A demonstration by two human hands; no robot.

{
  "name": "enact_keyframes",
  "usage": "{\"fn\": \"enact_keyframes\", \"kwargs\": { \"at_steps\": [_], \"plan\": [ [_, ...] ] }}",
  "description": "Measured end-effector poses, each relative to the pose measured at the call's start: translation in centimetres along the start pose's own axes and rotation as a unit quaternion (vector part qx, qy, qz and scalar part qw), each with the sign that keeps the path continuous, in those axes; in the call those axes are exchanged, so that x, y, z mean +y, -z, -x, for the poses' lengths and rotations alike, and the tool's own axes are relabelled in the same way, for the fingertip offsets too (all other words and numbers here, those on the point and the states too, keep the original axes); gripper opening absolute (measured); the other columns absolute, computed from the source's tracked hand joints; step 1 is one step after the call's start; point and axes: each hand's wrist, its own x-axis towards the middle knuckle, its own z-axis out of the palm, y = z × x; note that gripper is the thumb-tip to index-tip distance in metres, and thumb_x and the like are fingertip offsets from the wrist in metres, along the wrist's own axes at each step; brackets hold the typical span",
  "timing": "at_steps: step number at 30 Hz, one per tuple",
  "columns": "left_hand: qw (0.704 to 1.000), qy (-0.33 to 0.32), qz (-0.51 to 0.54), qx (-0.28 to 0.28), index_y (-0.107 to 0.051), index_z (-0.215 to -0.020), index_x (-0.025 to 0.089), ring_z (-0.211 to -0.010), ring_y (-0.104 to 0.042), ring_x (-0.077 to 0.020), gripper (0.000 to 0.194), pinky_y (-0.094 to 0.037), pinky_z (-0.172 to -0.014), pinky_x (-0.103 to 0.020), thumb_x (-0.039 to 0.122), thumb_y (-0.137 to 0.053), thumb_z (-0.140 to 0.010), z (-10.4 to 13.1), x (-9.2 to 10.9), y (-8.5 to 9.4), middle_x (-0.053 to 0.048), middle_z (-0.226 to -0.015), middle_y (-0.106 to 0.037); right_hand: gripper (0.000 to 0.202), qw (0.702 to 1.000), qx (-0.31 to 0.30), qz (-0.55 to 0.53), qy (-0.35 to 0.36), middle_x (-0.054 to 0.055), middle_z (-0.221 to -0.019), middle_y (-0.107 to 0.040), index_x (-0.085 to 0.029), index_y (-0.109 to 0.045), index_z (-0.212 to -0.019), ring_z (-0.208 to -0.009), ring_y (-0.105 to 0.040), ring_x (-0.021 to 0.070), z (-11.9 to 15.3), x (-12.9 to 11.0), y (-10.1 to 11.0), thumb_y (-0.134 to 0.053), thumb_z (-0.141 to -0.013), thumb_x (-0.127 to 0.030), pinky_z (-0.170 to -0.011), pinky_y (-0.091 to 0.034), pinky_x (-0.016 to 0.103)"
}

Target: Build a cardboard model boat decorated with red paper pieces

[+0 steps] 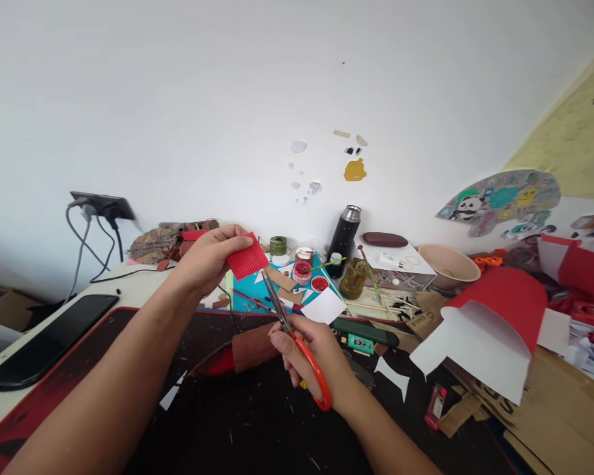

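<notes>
My left hand (216, 254) pinches a small red piece of paper (248, 258) whose lower side is cut into a fringe of narrow strips. In my right hand (311, 349) is a pair of scissors (278, 307) with orange-red handles, their blades pointing up toward the fringed paper. The blade tips come close to its lower right corner; whether they touch it I cannot tell. Below my hands lies a reddish-brown rolled piece (255, 348) on the dark mat (237, 422). White paper scraps (169, 397) are scattered beside it.
Behind my hands stand an open jar of red paint (301, 272), a black thermos (344, 231) and a murky glass jar (355, 278). A large curved red-and-white paper (499, 310) and brown cardboard (564, 402) lie at right. A black phone (49, 340) rests at left.
</notes>
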Motion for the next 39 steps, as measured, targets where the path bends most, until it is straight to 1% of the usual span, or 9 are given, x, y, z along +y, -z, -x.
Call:
{"fn": "enact_keyframes", "kwargs": {
  "at_steps": [3, 6, 11, 18, 24, 29, 39],
  "plan": [
    [1.0, 0.002, -0.013, -0.021, -0.065, -0.066, 0.019, -0.062, -0.058, -0.0134, 0.034, -0.045, -0.057, -0.025, 0.032, -0.095, -0.061, 0.3, -0.3, -0.4, 0.0, -0.071, -0.067, 0.047, 1.0, 0.007, 0.0, 0.005, -0.005, -0.06, -0.057, -0.019, -0.069, -0.103, -0.039, -0.051, 0.0085, 0.0, -0.2, 0.0, -0.068, -0.096, -0.065, -0.04, -0.038, 0.019],
    [0.999, 0.006, -0.023, -0.038, -0.064, -0.067, 0.019, -0.056, -0.053, -0.0108, 0.035, -0.042, -0.052, -0.023, 0.034, -0.095, -0.062, 0.4, -0.6, -0.6, 0.002, -0.065, -0.063, 0.048, 1.0, 0.015, -0.002, 0.004, -0.005, -0.06, -0.056, -0.018, -0.07, -0.103, -0.039, -0.051, 0.0084, 0.0, -0.2, 0.1, -0.069, -0.095, -0.066, -0.04, -0.039, 0.019],
    [0.998, 0.025, -0.028, -0.058, -0.063, -0.068, 0.018, -0.054, -0.052, -0.0097, 0.036, -0.041, -0.05, -0.021, 0.036, -0.094, -0.063, 0.6, -0.8, -1.0, 0.004, -0.063, -0.061, 0.05, 1.0, 0.02, -0.01, 0.004, -0.005, -0.061, -0.056, -0.018, -0.07, -0.103, -0.04, -0.05, 0.008, 0.0, -0.2, 0.1, -0.069, -0.094, -0.067, -0.04, -0.039, 0.018],
    [0.996, 0.03, -0.036, -0.07, -0.064, -0.07, 0.019, -0.053, -0.051, -0.0093, 0.033, -0.041, -0.049, -0.021, 0.036, -0.092, -0.066, 0.8, -1.2, -1.4, 0.004, -0.062, -0.061, 0.049, 1.0, 0.029, -0.005, 0.007, -0.005, -0.061, -0.056, -0.018, -0.068, -0.1, -0.04, -0.05, 0.0081, 0.1, -0.2, 0.2, -0.069, -0.095, -0.066, -0.04, -0.039, 0.018],
    [0.996, 0.039, -0.041, -0.075, -0.064, -0.07, 0.019, -0.052, -0.052, -0.0098, 0.034, -0.042, -0.049, -0.021, 0.037, -0.092, -0.065, 0.9, -1.3, -1.7, 0.003, -0.062, -0.061, 0.049, 0.999, 0.033, -0.009, 0.008, -0.005, -0.061, -0.056, -0.018, -0.069, -0.1, -0.04, -0.05, 0.0082, 0.0, -0.1, 0.1, -0.069, -0.094, -0.066, -0.039, -0.039, 0.019],
    [0.995, 0.047, -0.034, -0.077, -0.064, -0.072, 0.019, -0.053, -0.055, -0.0102, 0.034, -0.044, -0.05, -0.021, 0.037, -0.092, -0.065, 0.9, -1.6, -1.8, 0.003, -0.063, -0.063, 0.049, 0.999, 0.037, -0.01, 0.008, -0.006, -0.061, -0.056, -0.018, -0.068, -0.1, -0.04, -0.05, 0.008, 0.1, -0.1, 0.1, -0.068, -0.095, -0.067, -0.04, -0.039, 0.018],
    [0.995, 0.044, -0.033, -0.081, -0.065, -0.072, 0.019, -0.054, -0.055, -0.0105, 0.033, -0.045, -0.05, -0.022, 0.035, -0.092, -0.066, 1.0, -1.5, -1.8, 0.003, -0.064, -0.063, 0.048, 0.999, 0.043, -0.008, 0.008, -0.005, -0.061, -0.056, -0.018, -0.067, -0.097, -0.04, -0.05, 0.0082, 0.0, -0.2, 0.1, -0.069, -0.094, -0.066, -0.04, -0.039, 0.019]
  ]
}}
